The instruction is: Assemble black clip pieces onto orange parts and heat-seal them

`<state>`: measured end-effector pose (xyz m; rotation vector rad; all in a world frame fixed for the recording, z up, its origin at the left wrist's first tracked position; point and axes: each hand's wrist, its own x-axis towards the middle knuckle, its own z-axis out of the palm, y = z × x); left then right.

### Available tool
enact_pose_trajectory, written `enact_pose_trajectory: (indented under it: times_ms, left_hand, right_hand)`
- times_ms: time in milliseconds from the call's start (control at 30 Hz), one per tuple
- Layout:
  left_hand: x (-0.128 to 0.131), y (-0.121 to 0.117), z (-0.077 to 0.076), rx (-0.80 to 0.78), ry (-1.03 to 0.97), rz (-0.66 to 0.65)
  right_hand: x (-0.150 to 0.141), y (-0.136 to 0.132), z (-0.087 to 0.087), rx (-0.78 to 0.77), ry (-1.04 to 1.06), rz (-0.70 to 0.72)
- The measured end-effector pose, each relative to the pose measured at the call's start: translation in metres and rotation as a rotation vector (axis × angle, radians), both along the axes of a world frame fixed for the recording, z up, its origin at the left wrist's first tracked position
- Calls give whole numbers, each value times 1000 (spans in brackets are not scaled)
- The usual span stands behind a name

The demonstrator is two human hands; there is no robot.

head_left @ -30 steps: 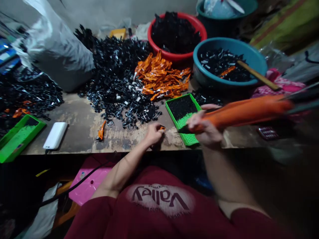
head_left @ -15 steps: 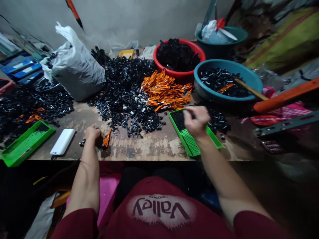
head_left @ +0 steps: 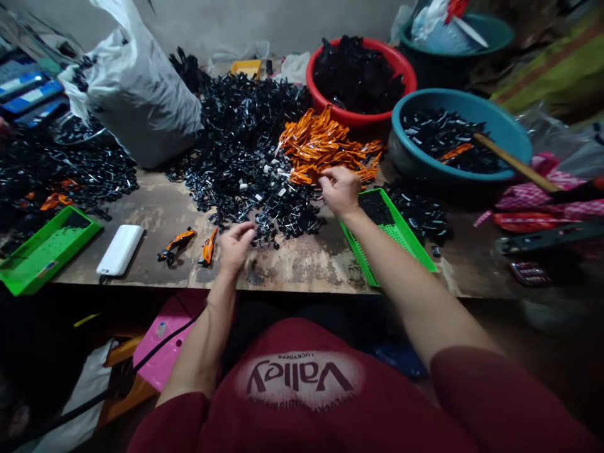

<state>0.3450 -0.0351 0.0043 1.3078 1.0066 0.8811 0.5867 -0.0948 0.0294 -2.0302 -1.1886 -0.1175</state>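
My left hand (head_left: 236,244) hovers over the worn table (head_left: 155,217) at the near edge of a big heap of small black parts (head_left: 240,145), fingers loosely curled with nothing seen in them. My right hand (head_left: 340,189) reaches to the near edge of a pile of orange pieces (head_left: 325,148), fingers curled down onto them. A green perforated tray (head_left: 401,236) partly filled with black parts lies under my right forearm. Two orange-and-black assembled pieces (head_left: 177,242) (head_left: 207,246) lie left of my left hand.
A white power bank (head_left: 120,250) and a second green tray (head_left: 42,251) lie at left. A white sack (head_left: 136,88) stands behind. A red basin (head_left: 361,78) and a teal basin (head_left: 462,135) with a wooden stick hold black parts.
My left hand let go of an orange piece at left and moved right to the black heap. My right hand left the green tray and moved up-left to the orange pile.
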Motion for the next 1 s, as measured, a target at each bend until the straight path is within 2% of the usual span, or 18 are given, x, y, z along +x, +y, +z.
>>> enact_pose_trajectory:
  times_ms: [33, 100, 167, 200, 267, 333, 433, 500, 533, 633, 733, 867, 933, 1000]
  left_hand:
    - [9, -15, -1, -116, -89, -87]
    - [25, -43, -5, -318, -242, -233]
    - [35, -63, -10, -453, -342, -271]
    - [37, -69, -13, -501, -360, -265]
    - [36, -74, -19, -561, -337, -255]
    - [30, -73, -23, -584, -276, -299]
    - [21, -68, -24, -577, -215, -365]
    - [17, -66, -25, -568, -194, -390]
    - [16, -65, -25, -562, -186, -400]
    - [16, -63, -26, -545, -169, -418]
    - [19, -64, -27, -553, -138, -471]
    - [44, -70, -25, -541, -101, -670]
    - [70, -71, -22, -490, -89, -763]
    - [99, -68, -19, -423, -64, -788]
  right_hand:
    - [-19, -10, -2, 55, 138, 33]
    - [-60, -33, -8, 15, 412, 180]
    - [-89, -51, -14, -104, 569, 331]
    - [-93, -57, -15, -148, 591, 375]
    - [-75, -69, -11, -186, 585, 371]
    - [-28, -85, 0, -177, 497, 194]
    - [57, -122, 14, -291, 114, -417]
    - [97, -149, 10, -361, 63, -660]
    - [110, -160, 5, -392, 89, -716]
    - [121, -179, -20, -467, 202, -729]
    - [117, -178, -38, -460, 168, -664]
    - [117, -170, -40, -414, 81, -657]
    - [120, -170, -36, -404, 78, -679]
    - [124, -170, -33, -375, 76, -693]
